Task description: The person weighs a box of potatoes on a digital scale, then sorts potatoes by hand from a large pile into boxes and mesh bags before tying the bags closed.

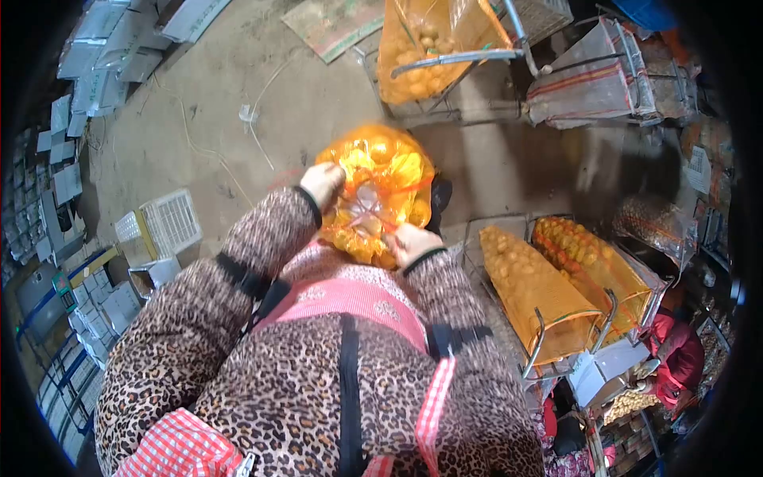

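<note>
An orange mesh bag (381,155) full of round, potato-like produce stands in front of my apron, seen from above. Its top is gathered, and thin red string runs across it. My left hand (322,184) is closed at the bag's upper left side, gripping the mesh or the string; which of these cannot be told. On the lower right side, my right hand (413,242) is also closed at the gathered top, fingertips partly hidden. The whitish middle of the bag's mouth shows between both hands.
Filled orange mesh bags (528,290) lie in metal frames at the right, and another hangs in a frame (453,57) ahead. White crates (171,222) and cardboard boxes (111,60) are on the left. A person in red (675,358) is at the lower right.
</note>
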`<state>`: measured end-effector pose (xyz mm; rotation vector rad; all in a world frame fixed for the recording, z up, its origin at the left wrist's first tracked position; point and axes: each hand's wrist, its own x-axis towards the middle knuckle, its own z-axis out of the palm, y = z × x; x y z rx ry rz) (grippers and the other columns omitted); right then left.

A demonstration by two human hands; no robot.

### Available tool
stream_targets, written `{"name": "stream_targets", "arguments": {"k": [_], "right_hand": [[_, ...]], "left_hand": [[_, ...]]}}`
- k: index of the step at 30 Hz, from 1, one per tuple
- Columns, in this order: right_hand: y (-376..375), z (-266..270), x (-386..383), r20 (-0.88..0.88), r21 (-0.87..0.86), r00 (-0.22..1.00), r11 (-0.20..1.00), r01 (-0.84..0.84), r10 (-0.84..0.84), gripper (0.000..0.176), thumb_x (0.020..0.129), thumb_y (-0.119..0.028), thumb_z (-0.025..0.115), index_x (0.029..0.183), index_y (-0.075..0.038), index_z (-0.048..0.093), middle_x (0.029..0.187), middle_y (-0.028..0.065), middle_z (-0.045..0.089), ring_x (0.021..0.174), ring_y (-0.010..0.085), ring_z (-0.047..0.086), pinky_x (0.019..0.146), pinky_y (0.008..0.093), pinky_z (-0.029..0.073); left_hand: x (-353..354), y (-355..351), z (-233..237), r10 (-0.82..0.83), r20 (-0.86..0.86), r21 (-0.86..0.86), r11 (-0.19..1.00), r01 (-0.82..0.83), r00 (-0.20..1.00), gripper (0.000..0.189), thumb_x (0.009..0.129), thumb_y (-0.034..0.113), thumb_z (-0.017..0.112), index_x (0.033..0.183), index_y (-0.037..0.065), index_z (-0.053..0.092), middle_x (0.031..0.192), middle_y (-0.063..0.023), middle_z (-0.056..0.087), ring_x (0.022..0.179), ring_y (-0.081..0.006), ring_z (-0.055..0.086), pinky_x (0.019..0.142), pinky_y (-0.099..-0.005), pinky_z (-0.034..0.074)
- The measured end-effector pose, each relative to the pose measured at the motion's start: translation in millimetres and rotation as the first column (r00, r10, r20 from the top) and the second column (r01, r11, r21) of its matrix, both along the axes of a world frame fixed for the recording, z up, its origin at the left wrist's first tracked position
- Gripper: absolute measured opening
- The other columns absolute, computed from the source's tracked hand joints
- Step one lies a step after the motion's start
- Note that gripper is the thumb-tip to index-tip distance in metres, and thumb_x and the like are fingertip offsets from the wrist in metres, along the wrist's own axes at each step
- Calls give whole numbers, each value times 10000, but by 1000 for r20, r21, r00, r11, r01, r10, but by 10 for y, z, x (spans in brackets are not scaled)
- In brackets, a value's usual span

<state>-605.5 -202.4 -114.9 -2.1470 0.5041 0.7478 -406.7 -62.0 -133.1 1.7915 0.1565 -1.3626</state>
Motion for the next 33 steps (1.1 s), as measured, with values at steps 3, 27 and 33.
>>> {"name": "stream_targets", "arguments": {"k": [3, 27, 33], "right_hand": [[55, 349, -56, -9, 32, 999, 999, 36, -36, 332, 901, -420, 508, 890, -98, 588, 794, 157, 627, 789, 328, 627, 704, 425, 492], [722, -882, 197, 209, 483, 888, 833, 271, -410, 430, 816, -10, 595, 1227, -105, 515, 1078, 78, 541, 1017, 188, 557, 849, 308, 492], [991, -1116, 108, -147, 869, 515, 139, 475, -844, 231, 899, -21, 496, 1098, -91, 590, 914, 33, 600, 696, 88, 548, 593, 223, 457]], "left_hand": [[-151, 0, 346, -11, 2, -46, 999, 11, 1000, 196, 877, 215, 508, 828, 31, 554, 613, -18, 498, 469, -113, 444, 416, -273, 347], [-743, 389, -20, 57, 264, -265, 964, 15, 963, 147, 889, 65, 609, 992, -23, 666, 901, -39, 663, 859, -108, 595, 805, -243, 473], [-686, 209, 201, 158, 228, -156, 980, -124, 961, 201, 887, 126, 630, 1025, -21, 628, 912, -48, 642, 835, -128, 594, 742, -253, 477]]}}
